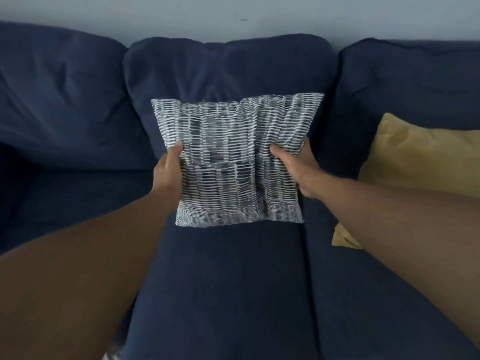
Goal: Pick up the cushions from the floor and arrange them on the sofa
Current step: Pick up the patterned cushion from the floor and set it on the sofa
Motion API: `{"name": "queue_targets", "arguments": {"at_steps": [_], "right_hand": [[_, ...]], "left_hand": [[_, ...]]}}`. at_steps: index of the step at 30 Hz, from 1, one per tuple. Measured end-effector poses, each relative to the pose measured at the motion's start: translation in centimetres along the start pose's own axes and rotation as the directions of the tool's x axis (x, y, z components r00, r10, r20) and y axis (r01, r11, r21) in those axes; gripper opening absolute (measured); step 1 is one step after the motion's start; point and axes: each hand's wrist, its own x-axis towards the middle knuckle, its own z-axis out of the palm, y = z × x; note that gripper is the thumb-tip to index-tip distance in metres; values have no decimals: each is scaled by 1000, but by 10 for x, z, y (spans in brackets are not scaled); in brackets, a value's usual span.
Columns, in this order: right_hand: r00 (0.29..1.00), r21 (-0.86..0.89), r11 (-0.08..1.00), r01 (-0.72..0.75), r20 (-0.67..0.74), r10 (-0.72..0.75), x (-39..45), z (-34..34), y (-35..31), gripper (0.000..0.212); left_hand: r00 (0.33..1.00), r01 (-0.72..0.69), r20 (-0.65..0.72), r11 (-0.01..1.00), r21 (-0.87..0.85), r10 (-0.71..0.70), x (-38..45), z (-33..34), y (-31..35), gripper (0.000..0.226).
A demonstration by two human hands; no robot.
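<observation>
Both hands, the left hand (167, 165) and the right hand (296, 170), grip the patterned cushion (231, 162) by its sides. It stands against the sofa (220, 281) middle backrest. A yellow cushion (420, 157) lies on the right seat.

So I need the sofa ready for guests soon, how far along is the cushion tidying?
Done: a yellow cushion already rests on the right seat of the navy sofa. In hand: the left hand and right hand grip the patterned cushion by its sides, holding it at the middle backrest, not yet released. Left: letting it go. The floor is almost entirely out of view, so any remaining cushions cannot be counted.
</observation>
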Motion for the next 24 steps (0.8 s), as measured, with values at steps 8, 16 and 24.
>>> {"name": "queue_targets", "arguments": {"at_steps": [8, 16, 24], "right_hand": [[998, 22, 999, -35, -46, 36, 17, 24, 20, 79], [996, -27, 999, -45, -83, 42, 40, 11, 53, 67], [999, -56, 997, -43, -27, 42, 63, 5, 77, 67]], "left_hand": [[995, -23, 94, 995, 102, 13, 51, -25, -7, 91], [987, -160, 43, 930, 330, 155, 98, -21, -27, 74], [970, -166, -135, 958, 233, 201, 117, -6, -40, 31]]}}
